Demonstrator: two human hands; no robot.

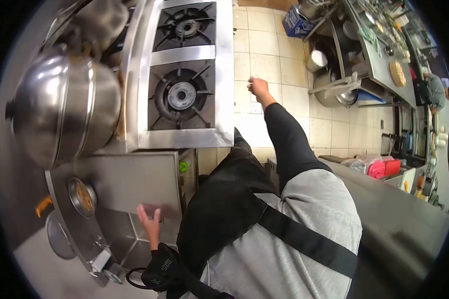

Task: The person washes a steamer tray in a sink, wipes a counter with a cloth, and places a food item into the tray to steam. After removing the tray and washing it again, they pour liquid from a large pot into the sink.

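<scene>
Evidently, left fingers (143, 215) spread near steel counter (129, 174) edge, right fingers (255, 81) curled in over open floor (265, 41).

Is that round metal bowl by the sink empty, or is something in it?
Not empty: orange-brown pieces show inside the bowl. What they are, I cannot tell.

Lighting: bright overall, pale. Floor tiles (244, 123), upper centre: near-white patches, washed out. Steel pot (60, 109), left: streaked white highlights, soft blur. Stove rim (182, 137), upper left of centre: broad sheen. Lower right: dim, dark shadow, smeared detail. Far right: small forms, compressed, soft. Borders: strong fisheye bending, blackened corners. Centre: comparatively clear. Light source: out of view.
</scene>
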